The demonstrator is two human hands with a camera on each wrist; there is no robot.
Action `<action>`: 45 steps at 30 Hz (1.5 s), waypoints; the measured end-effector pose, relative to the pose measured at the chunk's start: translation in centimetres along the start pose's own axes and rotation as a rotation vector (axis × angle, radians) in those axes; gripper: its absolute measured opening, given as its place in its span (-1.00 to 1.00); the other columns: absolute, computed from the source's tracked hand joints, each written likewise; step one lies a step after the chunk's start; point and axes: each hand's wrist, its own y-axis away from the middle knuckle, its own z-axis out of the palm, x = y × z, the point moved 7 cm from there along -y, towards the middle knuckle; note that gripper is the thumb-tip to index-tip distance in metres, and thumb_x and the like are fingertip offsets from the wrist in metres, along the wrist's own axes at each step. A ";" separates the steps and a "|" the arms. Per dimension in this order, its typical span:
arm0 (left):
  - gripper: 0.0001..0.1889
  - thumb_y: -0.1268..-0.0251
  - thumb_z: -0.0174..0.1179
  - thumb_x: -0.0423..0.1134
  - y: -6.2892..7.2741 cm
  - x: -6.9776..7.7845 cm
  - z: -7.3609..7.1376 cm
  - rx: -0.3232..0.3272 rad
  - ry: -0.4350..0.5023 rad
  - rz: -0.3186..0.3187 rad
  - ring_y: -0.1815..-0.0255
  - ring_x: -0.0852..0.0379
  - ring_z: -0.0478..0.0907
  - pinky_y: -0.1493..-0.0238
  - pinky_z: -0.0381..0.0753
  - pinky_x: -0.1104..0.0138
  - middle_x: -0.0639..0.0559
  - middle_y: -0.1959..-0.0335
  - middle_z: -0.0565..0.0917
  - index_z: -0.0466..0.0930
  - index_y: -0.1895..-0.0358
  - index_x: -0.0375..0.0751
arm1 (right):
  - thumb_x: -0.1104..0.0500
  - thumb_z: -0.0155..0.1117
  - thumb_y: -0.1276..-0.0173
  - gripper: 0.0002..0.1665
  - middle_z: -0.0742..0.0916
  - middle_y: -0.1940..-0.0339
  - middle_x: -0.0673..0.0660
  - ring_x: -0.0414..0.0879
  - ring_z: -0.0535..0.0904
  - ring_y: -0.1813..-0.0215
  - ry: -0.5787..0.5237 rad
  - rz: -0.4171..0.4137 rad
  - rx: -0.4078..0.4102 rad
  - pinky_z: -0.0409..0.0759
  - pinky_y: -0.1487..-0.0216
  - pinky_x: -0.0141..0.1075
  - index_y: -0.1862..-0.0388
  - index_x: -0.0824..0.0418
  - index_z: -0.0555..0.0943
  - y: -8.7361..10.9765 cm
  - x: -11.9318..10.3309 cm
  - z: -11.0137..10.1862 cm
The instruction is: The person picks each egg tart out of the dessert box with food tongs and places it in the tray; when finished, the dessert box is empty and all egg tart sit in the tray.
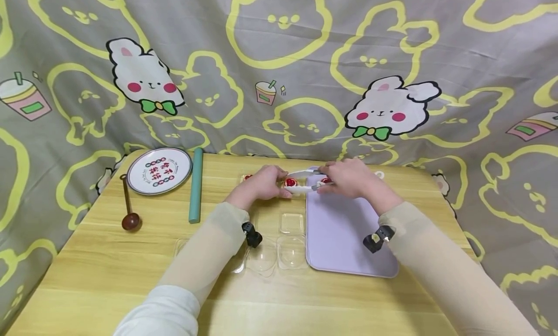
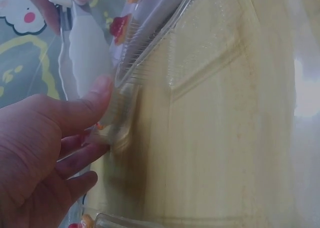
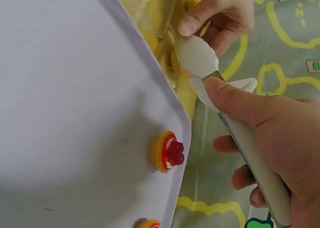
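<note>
In my right hand (image 1: 350, 178) I grip a pair of white tongs (image 3: 197, 57) by the handle, with their broad ends pointing left. A small tart with a red topping (image 1: 290, 182) shows between the tong ends, over a clear plastic box at the table's back. My left hand (image 1: 265, 183) is right at that clear box (image 2: 117, 118), thumb above and fingers below, pinching its edge. Another tart (image 3: 167, 152) sits on the lilac tray (image 1: 344, 234), below my right hand. Part of a further tart (image 1: 247, 177) shows left of my left hand.
Several clear plastic containers (image 1: 291, 251) lie on the table in front of my left hand. Farther left are a green rolling pin (image 1: 196, 186), a white plate (image 1: 144, 178) with printed characters, and a brown ladle (image 1: 131, 221). A patterned curtain (image 1: 301, 84) hangs behind the table.
</note>
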 end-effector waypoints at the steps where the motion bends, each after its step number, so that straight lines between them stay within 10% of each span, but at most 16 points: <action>1: -0.27 -0.23 0.58 -0.01 0.0 0.1 0.0 0.002 0.000 0.001 -0.47 -0.16 0.40 -0.56 0.30 0.07 -0.15 -0.44 0.56 0.59 -0.41 -0.27 | -0.30 0.48 -0.36 -0.30 0.70 0.22 0.04 0.01 0.57 0.32 -0.006 0.001 0.006 0.55 0.33 0.00 -0.22 0.17 0.71 0.2 0.2 -0.1; 14: -0.17 -0.22 0.59 0.01 0.0 0.0 -0.2 -0.012 0.007 -0.026 -0.45 -0.12 0.40 -0.53 0.35 0.13 -0.15 -0.47 0.53 0.50 -0.45 -0.36 | -0.41 0.38 -0.39 -0.11 0.76 -0.21 0.18 0.15 0.73 0.02 -0.074 0.038 0.047 0.66 0.18 0.06 -0.42 0.20 0.63 3.6 2.0 -2.4; 29: -0.18 -0.26 0.56 -0.03 0.1 0.2 -0.2 -0.033 0.025 -0.048 -0.57 -0.18 0.31 -0.60 0.26 0.09 -0.15 -0.52 0.46 0.46 -0.48 -0.36 | -0.30 0.46 -0.38 -0.25 0.76 0.13 0.04 -0.14 0.52 0.46 -0.062 0.057 0.108 0.50 0.47 -0.15 -0.30 0.21 0.69 11.6 4.1 0.0; 45: -0.18 -0.27 0.56 -0.04 0.0 0.3 0.0 -0.040 0.011 -0.065 -0.58 -0.18 0.29 -0.60 0.24 0.08 -0.15 -0.53 0.46 0.45 -0.49 -0.37 | -0.32 0.43 -0.40 -0.25 0.74 0.14 0.01 -0.18 0.45 0.48 -0.151 0.097 0.096 0.42 0.52 -0.23 -0.31 0.19 0.68 13.1 4.6 3.7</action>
